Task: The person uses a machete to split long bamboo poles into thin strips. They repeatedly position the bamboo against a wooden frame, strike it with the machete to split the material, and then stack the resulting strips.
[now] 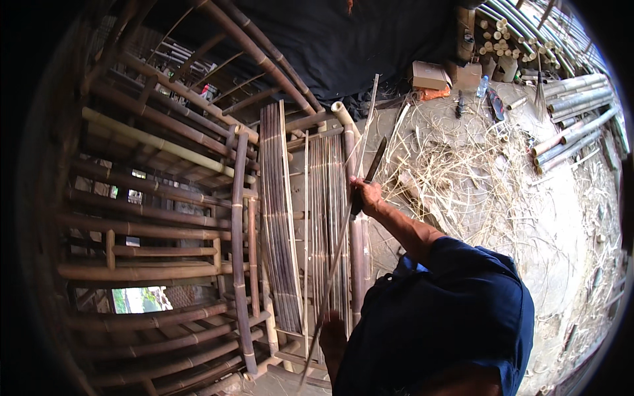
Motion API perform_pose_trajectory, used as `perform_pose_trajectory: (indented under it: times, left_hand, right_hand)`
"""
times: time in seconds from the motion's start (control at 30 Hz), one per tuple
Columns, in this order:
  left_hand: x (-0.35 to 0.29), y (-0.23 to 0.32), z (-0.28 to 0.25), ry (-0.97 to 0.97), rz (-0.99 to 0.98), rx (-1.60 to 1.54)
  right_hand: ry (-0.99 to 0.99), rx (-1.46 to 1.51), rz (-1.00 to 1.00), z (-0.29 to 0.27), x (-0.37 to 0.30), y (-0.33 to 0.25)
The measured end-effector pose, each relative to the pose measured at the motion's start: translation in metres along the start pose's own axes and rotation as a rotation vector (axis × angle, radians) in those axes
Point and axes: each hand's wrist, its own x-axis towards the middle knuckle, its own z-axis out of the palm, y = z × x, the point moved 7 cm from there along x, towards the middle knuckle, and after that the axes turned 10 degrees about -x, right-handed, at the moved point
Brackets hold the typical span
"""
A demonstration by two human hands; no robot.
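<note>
A long thin bamboo strip (339,251) runs slantwise in front of me, from the lower edge up past my right hand. My right hand (370,194) is closed round the dark handle of a knife, its thumb side against the strip. The dark knife blade (377,160) points up and away, beside the strip. Lower down and in shadow, my left hand (333,332) is closed on the strip near my body; its separate fingers are hard to make out. Beneath lie rows of split bamboo slats (328,191) on a bamboo frame (357,264).
To the left stands a large bamboo rack (241,251), with a panel of dark slats (276,218) alongside. Shavings (456,158) cover the floor at right. Cut bamboo poles (574,99), a cardboard box (430,74), a water bottle (483,86) and a sandal (495,105) lie beyond.
</note>
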Motion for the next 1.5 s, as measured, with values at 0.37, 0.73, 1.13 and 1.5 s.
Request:
perform_pose_trajectory:
  times: [0.37,0.73,1.13,1.5]
  left_hand:
    - [0.233,0.045,-0.118,0.212,-0.205,-0.793]
    - [0.335,-0.016,-0.061,0.288,-0.265,-1.226]
    - [0.283,0.086,-0.125,0.129,-0.251,-1.592]
    - [0.268,0.103,-0.105,-0.067,-0.388,-1.859]
  right_hand:
    - [-0.117,-0.251,0.108,0.02,-0.083,0.066]
    - [-0.432,-0.581,-0.043,0.06,-0.154,0.039]
    - [-0.157,-1.486,-1.27,0.122,-0.085,-0.15]
    - [-0.278,-1.545,-1.34,0.115,-0.091,-0.148]
